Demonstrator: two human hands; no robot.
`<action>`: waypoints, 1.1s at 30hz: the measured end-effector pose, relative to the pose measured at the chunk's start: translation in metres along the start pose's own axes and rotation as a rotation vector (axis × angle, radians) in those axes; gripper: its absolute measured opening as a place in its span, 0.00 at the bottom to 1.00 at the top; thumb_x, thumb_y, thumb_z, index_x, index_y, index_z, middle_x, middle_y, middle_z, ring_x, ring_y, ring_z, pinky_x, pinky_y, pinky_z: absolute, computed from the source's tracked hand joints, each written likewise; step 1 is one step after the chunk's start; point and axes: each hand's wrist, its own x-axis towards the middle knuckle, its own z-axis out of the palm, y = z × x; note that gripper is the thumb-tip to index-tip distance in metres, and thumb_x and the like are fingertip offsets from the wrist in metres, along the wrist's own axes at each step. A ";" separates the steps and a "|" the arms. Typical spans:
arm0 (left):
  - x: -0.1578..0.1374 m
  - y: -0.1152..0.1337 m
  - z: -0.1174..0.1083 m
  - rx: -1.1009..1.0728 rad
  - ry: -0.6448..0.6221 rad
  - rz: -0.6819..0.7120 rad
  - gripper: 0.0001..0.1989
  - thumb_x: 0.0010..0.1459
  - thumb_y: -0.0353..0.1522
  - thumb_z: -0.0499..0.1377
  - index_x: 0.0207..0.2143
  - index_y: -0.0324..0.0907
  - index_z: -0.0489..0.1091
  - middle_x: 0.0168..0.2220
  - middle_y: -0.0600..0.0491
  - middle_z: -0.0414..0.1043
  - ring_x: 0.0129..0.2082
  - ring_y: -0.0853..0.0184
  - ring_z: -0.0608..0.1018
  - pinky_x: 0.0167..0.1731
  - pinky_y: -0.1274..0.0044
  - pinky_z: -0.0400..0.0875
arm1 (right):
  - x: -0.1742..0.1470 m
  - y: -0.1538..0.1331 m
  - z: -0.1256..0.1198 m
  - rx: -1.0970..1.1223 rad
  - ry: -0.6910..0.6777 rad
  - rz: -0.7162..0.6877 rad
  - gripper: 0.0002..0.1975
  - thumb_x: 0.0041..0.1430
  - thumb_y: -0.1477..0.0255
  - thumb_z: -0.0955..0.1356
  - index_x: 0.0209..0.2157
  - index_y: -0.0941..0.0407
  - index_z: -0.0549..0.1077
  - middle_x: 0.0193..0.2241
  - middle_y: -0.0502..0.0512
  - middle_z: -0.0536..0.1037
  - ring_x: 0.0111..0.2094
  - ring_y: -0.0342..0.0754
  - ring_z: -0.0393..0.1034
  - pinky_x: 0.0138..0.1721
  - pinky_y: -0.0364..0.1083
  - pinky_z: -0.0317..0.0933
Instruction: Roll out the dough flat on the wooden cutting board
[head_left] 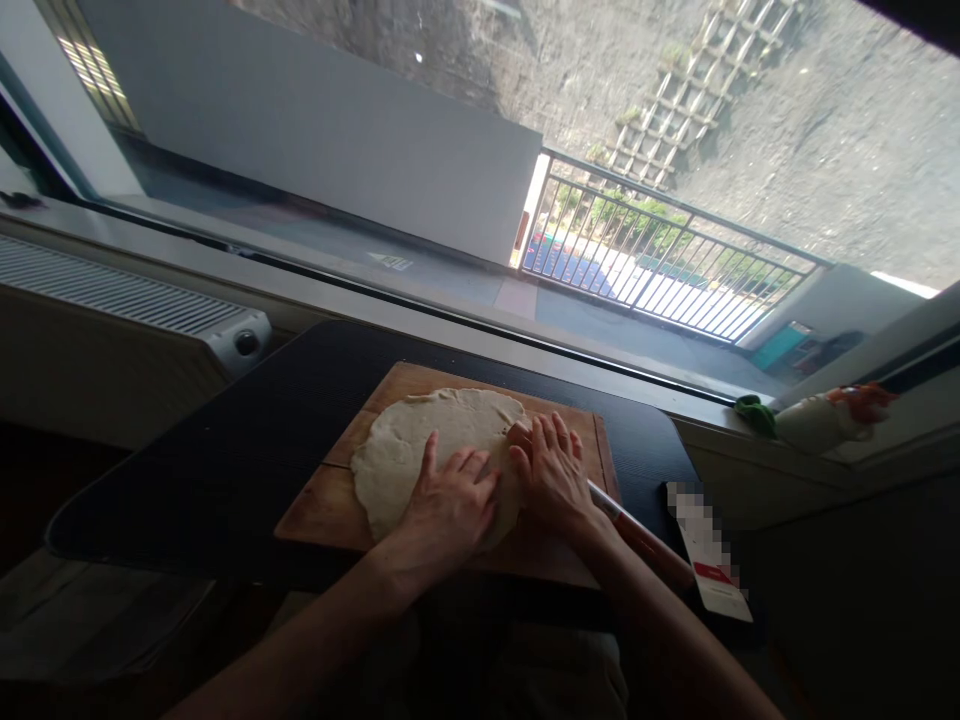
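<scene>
Head view | 1 dough sheet [420, 430] lies flat on wooden board [321, 512], atop dark table [217, 475] | left hand [454, 492] released, fingers partly spread over dough | right hand [553, 468] over rolling pin [651, 546] by dough's right edge; cannot tell whether it grasps

Mid-frame, the dough [420, 440] looks matt and faintly lumpy on a smooth wooden board [322, 505], the tabletop [225, 470] beneath satin and finely grained, the rolling pin [637, 533] part-glossy, the radiator [135, 292] at left ribbed painted metal, the upper-right slope [862, 130] rough and stony.
</scene>
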 end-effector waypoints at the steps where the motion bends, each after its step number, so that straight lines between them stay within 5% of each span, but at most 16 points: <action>1: 0.000 0.000 -0.001 -0.002 -0.006 -0.001 0.15 0.62 0.36 0.51 0.50 0.46 0.68 0.52 0.49 0.68 0.54 0.58 0.65 0.60 0.50 0.31 | 0.000 0.000 0.000 -0.004 0.004 -0.006 0.32 0.66 0.57 0.48 0.63 0.62 0.52 0.64 0.60 0.51 0.66 0.52 0.31 0.62 0.55 0.30; 6: 0.001 0.001 -0.007 -0.021 -0.044 -0.007 0.16 0.62 0.37 0.50 0.50 0.47 0.68 0.53 0.49 0.68 0.55 0.57 0.65 0.60 0.50 0.32 | 0.015 0.012 -0.009 0.019 -0.129 0.227 0.35 0.65 0.54 0.46 0.59 0.63 0.61 0.64 0.64 0.52 0.65 0.59 0.35 0.61 0.59 0.35; 11: 0.001 -0.001 -0.009 -0.064 -0.042 -0.008 0.13 0.61 0.36 0.52 0.46 0.46 0.70 0.53 0.48 0.68 0.54 0.58 0.66 0.61 0.52 0.31 | -0.013 0.001 -0.005 0.028 -0.082 -0.008 0.33 0.66 0.56 0.48 0.64 0.61 0.51 0.65 0.59 0.50 0.66 0.52 0.31 0.63 0.53 0.31; 17: -0.001 -0.003 -0.012 -0.100 -0.020 -0.008 0.12 0.60 0.37 0.53 0.44 0.47 0.71 0.50 0.51 0.70 0.53 0.58 0.68 0.61 0.54 0.31 | 0.002 0.013 -0.007 -0.007 -0.124 0.191 0.34 0.66 0.57 0.47 0.60 0.66 0.59 0.64 0.65 0.50 0.66 0.58 0.32 0.61 0.59 0.31; 23: 0.005 -0.005 -0.010 -0.203 -0.006 -0.033 0.12 0.61 0.36 0.52 0.43 0.46 0.72 0.49 0.52 0.71 0.51 0.60 0.69 0.61 0.54 0.33 | -0.010 0.008 0.000 -0.022 -0.026 -0.039 0.31 0.66 0.58 0.50 0.63 0.62 0.52 0.65 0.60 0.49 0.66 0.53 0.29 0.62 0.56 0.28; 29: 0.056 -0.057 -0.016 -0.140 0.039 -0.359 0.17 0.61 0.37 0.49 0.47 0.42 0.70 0.50 0.45 0.71 0.52 0.57 0.69 0.56 0.58 0.51 | 0.019 0.035 -0.013 -0.008 -0.024 0.162 0.28 0.65 0.55 0.50 0.47 0.56 0.72 0.55 0.62 0.64 0.57 0.57 0.53 0.55 0.54 0.47; 33: 0.083 -0.094 -0.026 -0.021 -0.179 -0.499 0.17 0.55 0.39 0.52 0.38 0.38 0.72 0.46 0.40 0.72 0.50 0.51 0.69 0.49 0.59 0.59 | 0.010 0.051 -0.013 0.099 -0.003 0.067 0.19 0.59 0.59 0.61 0.45 0.54 0.72 0.45 0.59 0.71 0.48 0.53 0.62 0.50 0.50 0.53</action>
